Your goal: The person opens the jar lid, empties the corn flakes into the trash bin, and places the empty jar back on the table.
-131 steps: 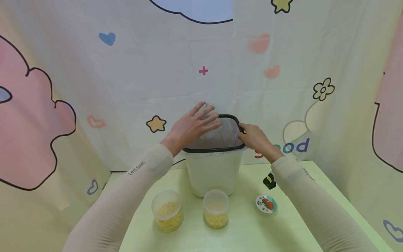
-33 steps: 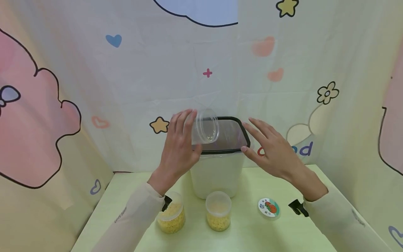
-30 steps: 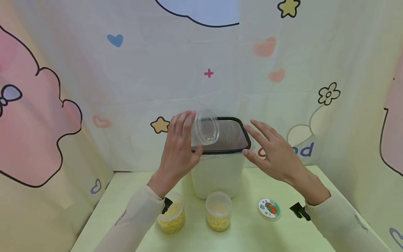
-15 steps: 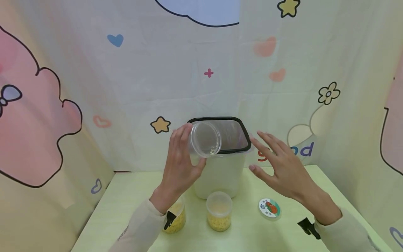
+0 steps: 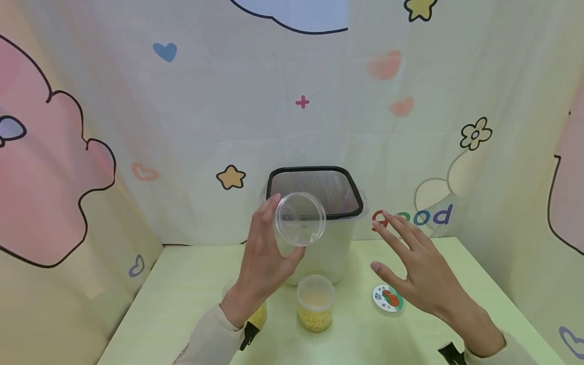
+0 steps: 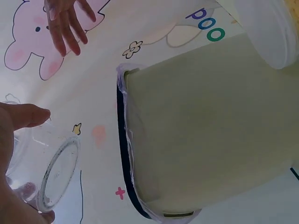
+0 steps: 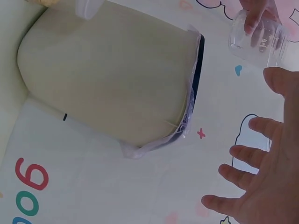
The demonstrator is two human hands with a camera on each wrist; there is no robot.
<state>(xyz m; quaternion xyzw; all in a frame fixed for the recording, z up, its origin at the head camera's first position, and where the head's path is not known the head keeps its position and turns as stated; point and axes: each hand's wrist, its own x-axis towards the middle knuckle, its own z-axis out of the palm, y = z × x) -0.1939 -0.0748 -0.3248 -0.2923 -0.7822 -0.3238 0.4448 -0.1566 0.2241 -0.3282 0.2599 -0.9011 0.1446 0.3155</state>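
Observation:
My left hand (image 5: 266, 258) grips a clear plastic jar (image 5: 301, 219) by its side, its round end turned toward the head camera. A few small bits cling inside the jar in the right wrist view. Just behind the jar stands a pale trash can (image 5: 326, 248) with a black rim and a thin clear liner bag (image 5: 363, 205) folded over it. To the right, my right hand (image 5: 424, 268) hovers with fingers spread and holds nothing. Below it lies a round lid (image 5: 388, 298) with a tomato picture. The right wrist view also has the right hand's spread fingers (image 7: 247, 154).
A lidded tub (image 5: 316, 304) of yellow crumbly bits stands in front of the trash can. Another tub (image 5: 258, 317) of the same is mostly hidden behind my left wrist. The pale green table (image 5: 191, 289) ends at a printed cloth backdrop (image 5: 205, 101).
Earlier my right hand held the can's rim; it has let go and drawn back rightward. My left hand has brought the jar from above the can's opening down and nearer.

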